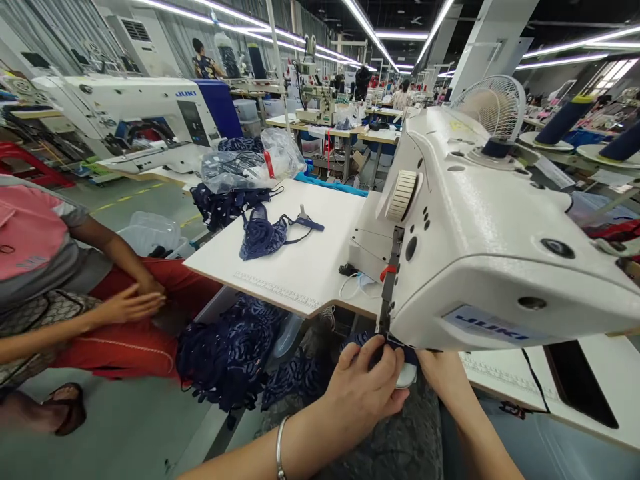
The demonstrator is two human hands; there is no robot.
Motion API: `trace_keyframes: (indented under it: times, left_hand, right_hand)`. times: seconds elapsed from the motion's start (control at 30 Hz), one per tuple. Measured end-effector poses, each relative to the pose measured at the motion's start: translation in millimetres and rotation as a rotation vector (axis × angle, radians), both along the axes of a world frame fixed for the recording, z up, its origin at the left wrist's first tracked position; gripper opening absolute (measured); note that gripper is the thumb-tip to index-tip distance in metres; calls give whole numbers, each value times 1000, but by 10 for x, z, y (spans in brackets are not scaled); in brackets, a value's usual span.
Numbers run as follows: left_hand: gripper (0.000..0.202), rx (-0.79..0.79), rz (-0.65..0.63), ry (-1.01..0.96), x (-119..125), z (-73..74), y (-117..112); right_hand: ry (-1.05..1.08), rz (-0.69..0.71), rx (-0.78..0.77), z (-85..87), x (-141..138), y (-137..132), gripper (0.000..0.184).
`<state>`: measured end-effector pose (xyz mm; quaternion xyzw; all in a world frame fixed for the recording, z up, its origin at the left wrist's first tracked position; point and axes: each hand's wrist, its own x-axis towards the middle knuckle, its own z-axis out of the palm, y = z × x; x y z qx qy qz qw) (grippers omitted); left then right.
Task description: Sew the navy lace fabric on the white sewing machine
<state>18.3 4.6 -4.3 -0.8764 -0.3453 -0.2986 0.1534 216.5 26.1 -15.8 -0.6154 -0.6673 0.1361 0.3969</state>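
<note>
Head view: left hand (367, 380), silver bangle (280, 448) at the wrist, holds navy fabric (353, 340) at the needle area of a white JUKI sewing machine (470, 207), fingers bent. Right hand (433, 368) is close by, beneath the machine head; its grip is mostly hidden, so contact is uncertain. On the white bench (220, 260): navy lace bra (263, 233), clear plastic bags (235, 171) behind. Below: navy lace pile (227, 353). At left, a seated co-worker's hands (130, 307) meet.

The sewing machine (465, 213) hides most of the right hand (434, 367), fingers included. The left hand (367, 380) covers much of the cloth (410, 355), probably dark blue. The left edge cuts off the seated neighbour (30, 230).
</note>
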Motion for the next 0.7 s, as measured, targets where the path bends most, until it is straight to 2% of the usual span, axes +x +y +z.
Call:
trace_keyframes:
  times: [0.2,0.33,0.4,0.47,0.5,0.57,0.6,0.67,0.7]
  left_hand:
    - [41,3,-23,46,29,-115,-7]
    - [40,5,-36,41,41,-94,-26]
    - [40,-21,-52,44,26,-76,-35]
    - [44,-98,-103,56,1,-132,-29]
    - [46,-170,-123,30,-15,-205,-19]
    - [55,-358,-113,-84,-57,-453,4]
    - [58,-482,-43,-207,-83,-617,10]
    - [75,-612,78,-277,-140,-978,-1]
    - [80,-669,100,-287,-164,-1155,-23]
  right_hand:
    - [68,-8,-16,23,-22,5,28]
    - [101,-54,-35,-22,-18,-20,30]
    - [115,-66,-81,-50,-3,-34,34]
    - [123,-116,-137,-58,3,-64,38]
    - [135,-148,-153,-50,-3,-94,38]
    - [226,-172,-152,-16,-31,-207,36]
    - [308,-161,-143,5,-50,-299,35]
    - [458,-129,-160,33,-82,-555,33]
    - [482,-136,-193,34,-89,-710,30]
